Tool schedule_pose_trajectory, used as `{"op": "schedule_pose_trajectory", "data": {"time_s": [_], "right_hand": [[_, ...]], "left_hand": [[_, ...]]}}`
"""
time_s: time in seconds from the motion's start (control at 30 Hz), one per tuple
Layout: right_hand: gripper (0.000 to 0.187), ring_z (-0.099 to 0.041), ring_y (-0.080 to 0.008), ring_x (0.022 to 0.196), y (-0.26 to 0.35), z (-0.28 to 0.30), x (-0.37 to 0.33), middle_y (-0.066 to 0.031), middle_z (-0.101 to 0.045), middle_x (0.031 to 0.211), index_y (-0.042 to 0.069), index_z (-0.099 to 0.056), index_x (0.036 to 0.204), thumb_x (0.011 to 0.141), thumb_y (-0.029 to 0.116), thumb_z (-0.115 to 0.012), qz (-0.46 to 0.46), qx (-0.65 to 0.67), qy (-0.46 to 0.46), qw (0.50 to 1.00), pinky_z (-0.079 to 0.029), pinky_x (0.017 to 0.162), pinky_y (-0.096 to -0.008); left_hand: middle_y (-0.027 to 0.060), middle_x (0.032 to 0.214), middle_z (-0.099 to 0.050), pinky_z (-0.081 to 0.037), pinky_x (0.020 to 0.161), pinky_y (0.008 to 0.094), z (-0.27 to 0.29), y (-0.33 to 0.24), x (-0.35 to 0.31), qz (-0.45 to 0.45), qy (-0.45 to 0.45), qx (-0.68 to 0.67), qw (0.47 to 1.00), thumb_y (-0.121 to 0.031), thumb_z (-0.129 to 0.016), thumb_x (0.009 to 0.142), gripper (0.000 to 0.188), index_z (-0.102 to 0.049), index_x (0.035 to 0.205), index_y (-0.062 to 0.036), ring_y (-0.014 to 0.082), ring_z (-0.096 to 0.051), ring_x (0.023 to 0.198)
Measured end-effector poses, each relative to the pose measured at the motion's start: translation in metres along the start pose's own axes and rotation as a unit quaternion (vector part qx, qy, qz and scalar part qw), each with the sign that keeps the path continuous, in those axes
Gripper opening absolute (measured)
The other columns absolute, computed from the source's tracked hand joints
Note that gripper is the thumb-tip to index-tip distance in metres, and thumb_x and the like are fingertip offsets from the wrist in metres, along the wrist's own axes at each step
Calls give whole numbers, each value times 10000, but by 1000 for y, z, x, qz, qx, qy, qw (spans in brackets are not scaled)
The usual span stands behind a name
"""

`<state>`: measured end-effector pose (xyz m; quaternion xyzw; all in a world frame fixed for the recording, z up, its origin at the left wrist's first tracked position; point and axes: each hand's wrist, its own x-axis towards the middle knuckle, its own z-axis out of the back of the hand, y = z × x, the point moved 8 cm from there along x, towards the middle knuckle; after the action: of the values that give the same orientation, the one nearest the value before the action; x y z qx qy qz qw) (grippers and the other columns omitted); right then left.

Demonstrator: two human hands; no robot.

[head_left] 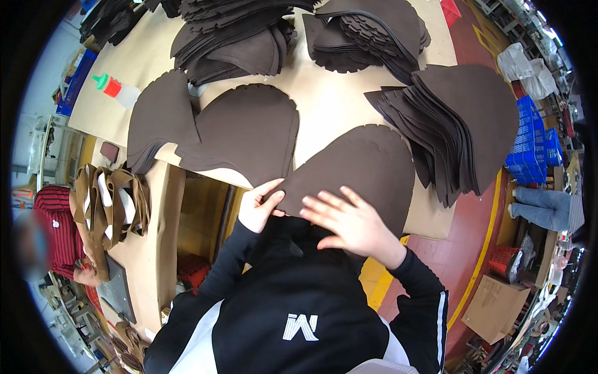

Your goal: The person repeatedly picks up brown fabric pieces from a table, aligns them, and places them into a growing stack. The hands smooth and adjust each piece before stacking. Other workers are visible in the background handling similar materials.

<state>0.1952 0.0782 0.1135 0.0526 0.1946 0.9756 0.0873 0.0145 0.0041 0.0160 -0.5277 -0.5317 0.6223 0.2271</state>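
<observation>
In front of me a dark brown sheet piece with one rounded, notched end lies at the table's near edge. My left hand pinches its narrow left corner between thumb and fingers. Over the piece's near edge my right hand is spread, fingers apart and holding nothing; whether the fingertips touch the surface I cannot tell. Just left of the piece is another brown panel, with a folded-over stack of like panels beside it. A fanned stack of brown panels lies to the right.
More brown stacks sit at the back of the pale table. A bottle with a green cap stands at the left. Blue crates and a cardboard box are on the right. Another person is at the far left.
</observation>
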Motion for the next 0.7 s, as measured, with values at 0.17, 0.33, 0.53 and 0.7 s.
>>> {"op": "schedule_pose_trajectory", "data": {"time_s": [0.17,0.33,0.53,0.7], "right_hand": [[633,-373,-252,1460,-85,25,0,-9,-399,1599,269,-455,1518,933,490,-559,-127,-117,-3,985,-237,1210,-493],[677,-344,-275,1482,-129,62,-9,-61,-353,1622,166,-395,1549,958,456,-554,-221,-226,-50,947,-236,1210,-501],[614,-403,-200,1447,-7,10,21,-18,-413,1592,197,-450,1522,950,359,-603,28,-41,-19,999,-245,1215,-440],[557,-383,-170,1461,-78,19,13,-3,-407,1596,210,-399,1551,1016,343,-483,-83,-164,-12,983,-238,1223,-439]], "left_hand": [[119,1160,-698,-629,689,276,-2,1,-2,-25,-5,-11,1000,-128,-665,984,400,-597,1351,16,138,-683,910],[124,1161,-698,-627,690,275,-3,-1,-2,-33,-9,-1,999,-128,-667,982,403,-596,1351,18,138,-683,905],[115,1147,-700,-622,693,264,-5,0,1,-16,6,-8,1000,-123,-660,985,402,-591,1354,21,129,-683,878],[119,1149,-699,-620,702,268,-6,-1,-3,-46,-4,1,999,-126,-658,987,402,-595,1361,5,133,-678,909]]}}
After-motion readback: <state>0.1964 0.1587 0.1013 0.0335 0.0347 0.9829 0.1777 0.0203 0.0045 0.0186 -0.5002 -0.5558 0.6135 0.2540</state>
